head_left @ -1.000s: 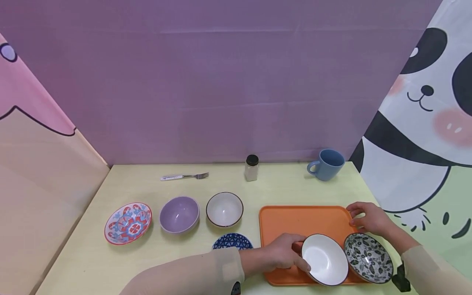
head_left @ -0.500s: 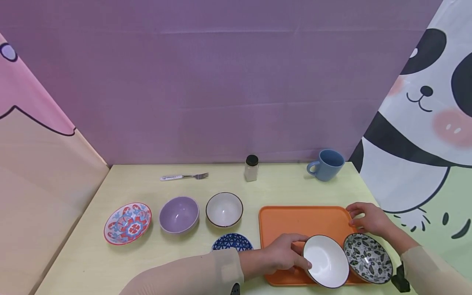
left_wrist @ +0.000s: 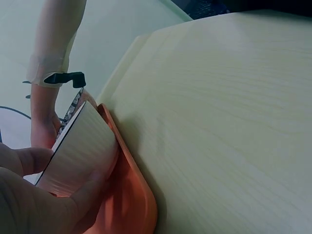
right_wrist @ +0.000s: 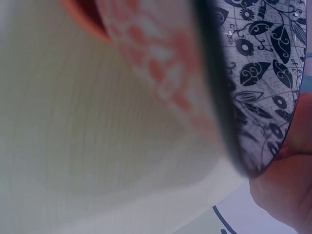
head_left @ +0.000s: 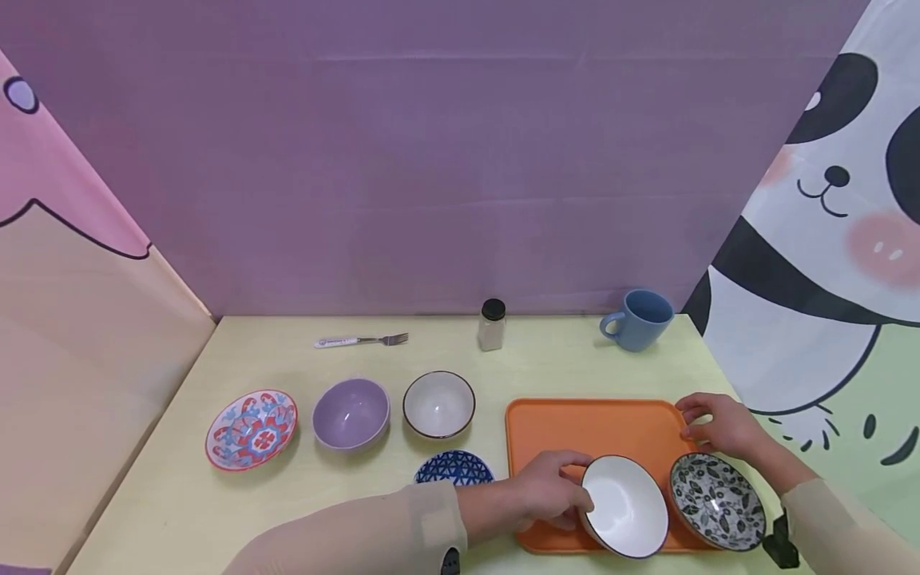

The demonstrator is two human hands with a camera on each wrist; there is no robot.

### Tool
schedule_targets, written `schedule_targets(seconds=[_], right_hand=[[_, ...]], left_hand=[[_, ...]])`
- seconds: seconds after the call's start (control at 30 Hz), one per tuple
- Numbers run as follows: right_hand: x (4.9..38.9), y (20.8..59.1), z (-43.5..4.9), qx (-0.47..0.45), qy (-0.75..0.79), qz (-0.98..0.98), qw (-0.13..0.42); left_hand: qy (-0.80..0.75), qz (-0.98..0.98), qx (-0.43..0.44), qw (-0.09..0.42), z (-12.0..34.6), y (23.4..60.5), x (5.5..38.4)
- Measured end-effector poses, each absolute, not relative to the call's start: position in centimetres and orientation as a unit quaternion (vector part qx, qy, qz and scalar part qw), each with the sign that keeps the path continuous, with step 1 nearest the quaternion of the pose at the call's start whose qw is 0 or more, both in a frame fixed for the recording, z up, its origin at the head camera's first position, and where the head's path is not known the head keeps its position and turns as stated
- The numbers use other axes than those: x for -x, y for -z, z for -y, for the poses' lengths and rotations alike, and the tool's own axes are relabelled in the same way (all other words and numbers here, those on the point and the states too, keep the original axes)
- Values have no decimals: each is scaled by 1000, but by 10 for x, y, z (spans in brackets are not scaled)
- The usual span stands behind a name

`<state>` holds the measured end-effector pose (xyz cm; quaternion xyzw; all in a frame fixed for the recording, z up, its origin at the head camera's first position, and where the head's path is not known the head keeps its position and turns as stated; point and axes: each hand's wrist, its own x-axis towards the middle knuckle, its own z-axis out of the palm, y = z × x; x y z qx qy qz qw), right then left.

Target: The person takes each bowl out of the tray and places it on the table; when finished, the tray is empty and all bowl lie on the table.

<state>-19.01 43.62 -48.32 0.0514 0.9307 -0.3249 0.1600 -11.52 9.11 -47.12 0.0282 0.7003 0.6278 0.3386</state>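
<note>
Broadly, a pale bench (head_left: pixel 165 503) spreads under the left grip (head_left: pixel 548 489) and the right grip (head_left: pixel 726 427), with an orange tray (head_left: pixel 575 431) between them. Just right of the left grip, over the tray's near half, a white bowl (head_left: pixel 625 509) has its dark-rimmed side pinched by thumb and fingers. A leaf-patterned bowl (head_left: pixel 719 503) sits just nearside of the right grip, whose fingers bend by the tray's right edge; I cannot tell whether they pinch anything. Beyond the right grip stands a blue mug (head_left: pixel 640 321)

Pale table (head_left: pixel 165 511) beneath orange tray (head_left: pixel 589 423), dishes (head_left: pixel 350 415), fork (head_left: pixel 359 341), jar (head_left: pixel 492 329), mug (head_left: pixel 642 323)
</note>
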Motion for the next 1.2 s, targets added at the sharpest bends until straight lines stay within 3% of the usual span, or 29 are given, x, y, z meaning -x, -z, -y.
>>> schedule_targets(seconds=[1.2], right_hand=[[188, 482, -434, -40, 327, -930, 162]], left_hand=[[-666, -649, -56, 362, -12, 420, 121]])
